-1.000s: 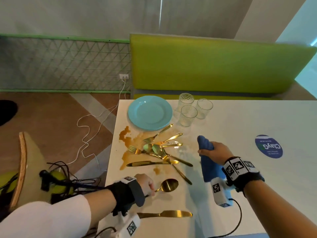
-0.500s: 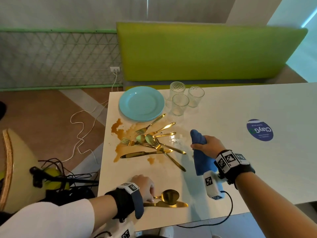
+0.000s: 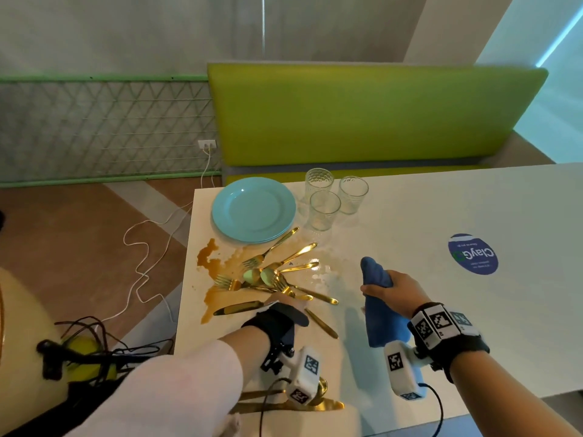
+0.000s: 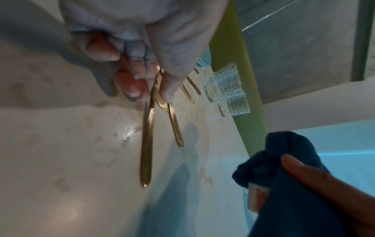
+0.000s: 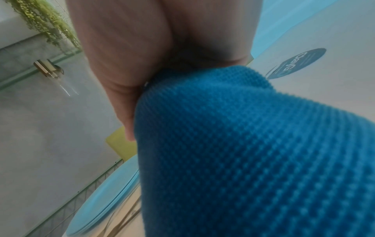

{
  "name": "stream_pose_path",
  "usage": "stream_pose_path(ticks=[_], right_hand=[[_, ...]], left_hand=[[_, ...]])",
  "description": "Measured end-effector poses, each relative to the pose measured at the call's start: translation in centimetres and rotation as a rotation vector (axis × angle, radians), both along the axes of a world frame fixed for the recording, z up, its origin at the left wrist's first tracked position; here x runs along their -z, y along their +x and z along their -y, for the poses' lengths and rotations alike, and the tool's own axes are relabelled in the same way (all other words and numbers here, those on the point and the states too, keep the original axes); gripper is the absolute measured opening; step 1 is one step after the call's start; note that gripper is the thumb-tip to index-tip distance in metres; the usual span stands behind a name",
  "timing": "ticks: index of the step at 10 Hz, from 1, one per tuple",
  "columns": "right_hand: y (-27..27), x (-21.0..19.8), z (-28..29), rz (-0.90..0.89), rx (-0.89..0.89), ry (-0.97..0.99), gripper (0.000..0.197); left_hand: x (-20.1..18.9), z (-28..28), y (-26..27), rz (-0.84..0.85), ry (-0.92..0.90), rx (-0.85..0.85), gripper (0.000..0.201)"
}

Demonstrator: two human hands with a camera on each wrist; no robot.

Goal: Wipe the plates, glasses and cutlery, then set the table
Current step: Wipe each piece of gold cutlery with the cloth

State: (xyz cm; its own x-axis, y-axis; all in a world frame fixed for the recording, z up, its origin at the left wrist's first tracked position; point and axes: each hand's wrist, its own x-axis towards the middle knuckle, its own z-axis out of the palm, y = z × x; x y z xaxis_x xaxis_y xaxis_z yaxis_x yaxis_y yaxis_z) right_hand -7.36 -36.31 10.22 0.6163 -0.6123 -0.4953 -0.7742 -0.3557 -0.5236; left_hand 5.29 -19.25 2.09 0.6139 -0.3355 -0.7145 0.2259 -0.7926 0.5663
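left hand (image 3: 291, 305): mostly hidden behind its wristband in the head view; pinched cutlery's type unclear
spoon (image 3: 322, 387): largely covered by the wrist camera
knife (image 3: 328, 405): handle hidden under the sleeve
blue cloth (image 5: 253, 152): blurred; blocks the right hand's fingers

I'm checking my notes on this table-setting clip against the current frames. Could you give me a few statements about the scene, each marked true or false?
1. The right hand holds a blue cloth. True.
2. Three clear glasses stand beside the light blue plates. True.
3. The left hand is reaching into the stack of plates. False: its fingers are down on gold cutlery in the pile on the table.
4. The table around the cutlery pile is dry and spotless. False: a brown spill spreads beside and under the pile.
5. A gold knife and spoon lie apart from the pile, near the table's front edge. True.
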Motion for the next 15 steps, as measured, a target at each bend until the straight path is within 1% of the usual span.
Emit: stream_pose_path(ticks=[1,2,3,4,5,6,7,8,9,10,11,12,13,14,15], right_hand=[[-1.1,0.4,0.8,0.013,0.049,0.022,0.041],[-2.2,1.0,1.2,0.100,0.191,0.123,0.056],[-2.6,1.9,1.5,0.207,0.274,0.259,0.057],[-2.2,1.8,0.9,0.347,0.353,0.426,0.050],[-0.6,1.1,0.1,0.476,0.434,0.617,0.034],[1.5,0.5,-1.1,0.553,0.425,0.812,0.042],[3.8,0.4,-2.3,0.607,0.461,0.857,0.042],[6.1,0.5,-3.8,0.597,0.497,0.840,0.039],[7.9,0.9,-5.7,0.533,0.419,0.828,0.029],[8.7,1.0,-7.8,0.463,0.262,0.799,0.033],[9.3,1.2,-8.9,0.439,0.321,0.709,0.017],[10.0,1.1,-8.9,0.386,0.283,0.497,0.013],[10.4,0.1,-8.2,0.325,0.156,0.238,0.016],[10.7,-1.3,-6.3,0.346,0.147,0.013,0.023],[10.6,-2.6,-3.3,0.412,0.318,0.005,0.030]], left_hand=[[-0.2,0.6,-0.2,0.036,0.044,-0.006,0.049],[0.1,1.3,-0.2,-0.028,0.023,-0.081,0.045],[-1.2,1.4,-0.3,-0.021,0.022,-0.107,0.040],[-1.4,1.4,0.0,-0.029,-0.014,-0.115,0.035],[-1.3,1.4,0.2,-0.064,-0.159,-0.309,0.032],[-2.6,1.3,0.6,-0.009,-0.259,-0.316,0.024],[-4.1,0.5,0.8,0.127,-0.273,-0.195,0.021],[-5.3,-0.8,1.1,0.181,-0.309,-0.141,0.016],[-6.3,-1.9,1.3,0.316,-0.277,-0.022,0.026],[-7.6,-2.6,1.4,0.430,-0.167,0.119,0.025],[-8.6,-3.4,1.3,0.503,-0.088,0.285,0.037],[-9.2,-4.1,1.4,0.511,-0.074,0.350,0.045],[-9.4,-4.2,1.5,0.445,-0.097,0.334,0.036],[-9.1,-4.2,1.4,0.410,-0.145,0.286,0.024],[-8.5,-4.5,1.8,0.379,-0.175,0.174,0.024]])
